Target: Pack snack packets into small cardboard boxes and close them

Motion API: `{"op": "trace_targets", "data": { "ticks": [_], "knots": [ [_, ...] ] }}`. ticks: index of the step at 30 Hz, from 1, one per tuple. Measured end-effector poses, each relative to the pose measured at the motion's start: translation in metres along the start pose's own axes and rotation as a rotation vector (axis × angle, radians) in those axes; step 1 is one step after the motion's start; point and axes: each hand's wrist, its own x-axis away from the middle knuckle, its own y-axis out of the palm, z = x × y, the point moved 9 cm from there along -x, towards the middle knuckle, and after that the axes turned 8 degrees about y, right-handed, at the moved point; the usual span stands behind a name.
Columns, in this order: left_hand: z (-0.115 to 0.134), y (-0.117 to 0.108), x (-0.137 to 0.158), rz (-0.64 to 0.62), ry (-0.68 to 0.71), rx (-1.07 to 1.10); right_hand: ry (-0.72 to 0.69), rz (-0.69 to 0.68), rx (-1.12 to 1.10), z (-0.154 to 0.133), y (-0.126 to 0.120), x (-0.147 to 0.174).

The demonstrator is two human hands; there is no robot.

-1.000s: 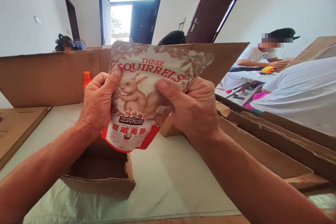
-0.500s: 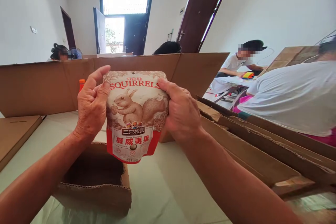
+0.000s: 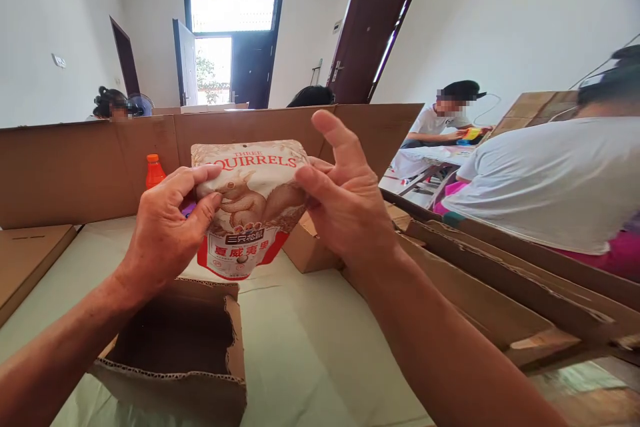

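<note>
Head view: 2 hands up over the table (image 3: 305, 340). Left hand (image 3: 163, 233) pinches the pouch (image 3: 247, 207) at its left edge; right hand (image 3: 345, 203) thumbs its right side, fingers splayed. Below, an open box (image 3: 173, 373), inside dark, contents unclear.

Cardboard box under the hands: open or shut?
Open. The cardboard box has its top flaps up, its dark inside showing, below the snack pouch.

We hold the snack pouch (image 3: 249, 207) above the worktop (image 3: 310, 340), behind the open carton (image 3: 175, 353); a bottle (image 3: 154, 171) stands behind, left.
</note>
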Motion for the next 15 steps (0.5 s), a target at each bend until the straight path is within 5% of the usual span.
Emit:
{"op": "trace_targets", "data": {
  "ticks": [4,10,15],
  "knots": [
    [0.001,0.0,-0.003,-0.023,-0.017,0.026,-0.026,-0.06,0.138,-0.013,0.001,0.013],
    [0.0,0.009,-0.006,-0.205,0.07,-0.158,-0.255,0.125,0.489,-0.038,-0.007,0.023],
    [0.01,0.002,-0.008,-0.169,0.206,-0.303,-0.293,0.152,0.446,-0.047,-0.005,0.024]
  ]
}}
